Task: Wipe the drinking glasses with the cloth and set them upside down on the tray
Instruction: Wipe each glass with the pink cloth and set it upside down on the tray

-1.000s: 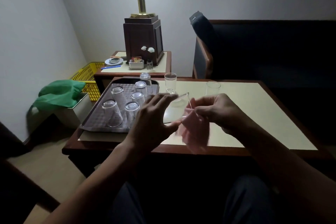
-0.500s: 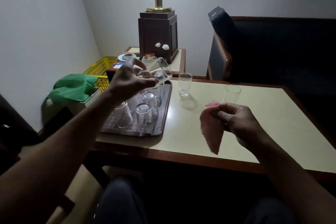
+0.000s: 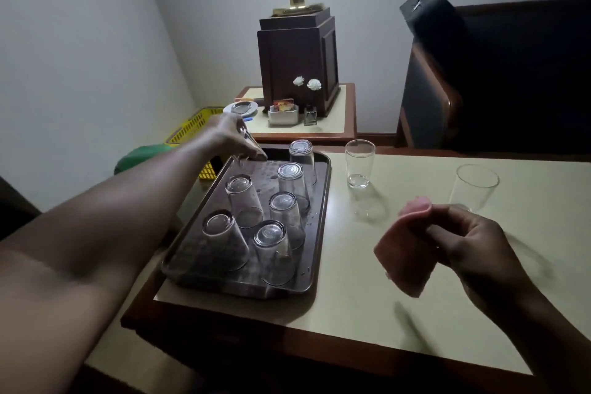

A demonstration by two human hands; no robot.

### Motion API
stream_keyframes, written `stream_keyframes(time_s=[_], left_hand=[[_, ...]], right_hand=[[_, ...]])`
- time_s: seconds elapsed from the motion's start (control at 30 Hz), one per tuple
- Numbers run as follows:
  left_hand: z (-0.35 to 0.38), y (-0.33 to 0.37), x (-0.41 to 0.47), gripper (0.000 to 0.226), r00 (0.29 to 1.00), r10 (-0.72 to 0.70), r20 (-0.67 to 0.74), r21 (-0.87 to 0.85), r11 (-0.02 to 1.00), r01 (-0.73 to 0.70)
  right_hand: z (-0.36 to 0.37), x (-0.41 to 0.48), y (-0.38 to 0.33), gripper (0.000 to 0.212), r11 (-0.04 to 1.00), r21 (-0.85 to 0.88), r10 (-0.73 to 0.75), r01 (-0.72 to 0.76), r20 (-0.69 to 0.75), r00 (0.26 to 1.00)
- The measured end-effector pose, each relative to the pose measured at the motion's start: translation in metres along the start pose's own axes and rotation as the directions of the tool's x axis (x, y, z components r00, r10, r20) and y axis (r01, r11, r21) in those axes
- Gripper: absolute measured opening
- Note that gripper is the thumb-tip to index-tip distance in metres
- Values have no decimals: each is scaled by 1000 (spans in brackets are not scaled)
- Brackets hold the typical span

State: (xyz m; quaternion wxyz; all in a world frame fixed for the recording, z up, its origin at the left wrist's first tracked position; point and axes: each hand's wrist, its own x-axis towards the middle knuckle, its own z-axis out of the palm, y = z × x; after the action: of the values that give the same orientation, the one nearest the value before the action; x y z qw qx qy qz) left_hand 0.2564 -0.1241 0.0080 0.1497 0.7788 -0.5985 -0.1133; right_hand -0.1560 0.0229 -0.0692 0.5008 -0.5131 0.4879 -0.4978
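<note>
Your left hand (image 3: 228, 134) is out over the far-left corner of the tray (image 3: 321, 211), fingers wrapped round a glass (image 3: 251, 150) held mouth-down; its rim is at or just above the tray surface, can't tell if it's touching. Six more glasses stand upside down on the tray in two rough rows: far one (image 3: 302, 160), then (image 3: 291, 184), (image 3: 286, 217), (image 3: 271, 253) down the right side, and (image 3: 243, 198), (image 3: 224, 238) on the left. The tray sits on the left part of the bench (image 3: 367, 297), near edge close to the bench's front-left corner.

Your right hand (image 3: 473, 246) hovers over the bench's right half, thumb & fingers pinching the pink cloth (image 3: 406, 253), which hangs folded below the grip, clear of the bench top.

Two glasses are upright on the bench, not on the tray: one (image 3: 359, 163) just right of the tray's far corner, the other (image 3: 475, 187) further right, just beyond your right hand.

Behind the bench: a small side table w/ a dark wooden lamp base (image 3: 299, 57). Yellow basket (image 3: 195, 128) & green cloth (image 3: 140, 155) sit down by the wall on the left.
</note>
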Motion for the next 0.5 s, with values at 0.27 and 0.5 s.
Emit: stream_keyframes(time_s=[0.27,0.5], left_hand=[[51,-3,26,59,985,-40,166,170,985,12],[50,-3,30,75,977,-45,207,187,982,5]], right_hand=[[-1,19,25,32,996,-88,-12,11,-4,1000],[-2,21,33,33,997,-69,17,-20,-41,999]])
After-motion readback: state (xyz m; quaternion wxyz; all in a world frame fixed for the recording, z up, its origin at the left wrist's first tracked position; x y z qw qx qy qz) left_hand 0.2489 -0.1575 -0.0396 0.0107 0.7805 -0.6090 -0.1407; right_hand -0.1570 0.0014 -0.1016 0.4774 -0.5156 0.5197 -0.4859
